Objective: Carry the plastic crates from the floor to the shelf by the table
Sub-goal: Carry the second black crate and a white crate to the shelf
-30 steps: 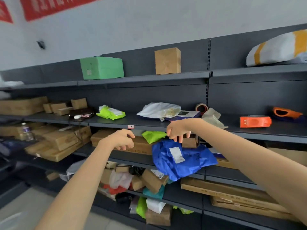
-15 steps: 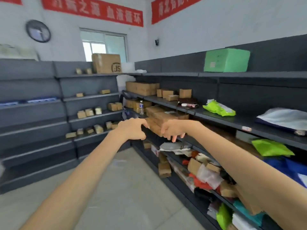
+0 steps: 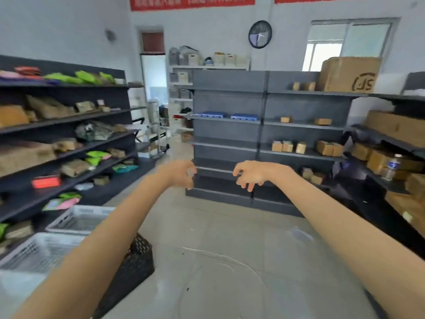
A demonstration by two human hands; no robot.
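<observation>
Both your hands are out in front, empty, with the crates low to your left.

Your left hand [image 3: 178, 172] and right hand [image 3: 249, 173] hang at mid-frame with fingers [image 3: 241, 181] loosely curled and spread, gripping nothing. The crates sit on the floor [image 3: 230, 238] well below and left of the fingers: a far white crate [image 3: 78, 218] beside the left shelf unit [image 3: 69, 139], a nearer white crate [image 3: 39, 252], and a black crate [image 3: 135, 261] touching your left forearm's outline. That forearm hides most of the black crate and a corner of each white one; the near white crate is cut off by the frame's left edge. Motion blur smears the parcels on the shelves. The grey shelf unit [image 3: 264, 139] stands ahead, behind your hands.
</observation>
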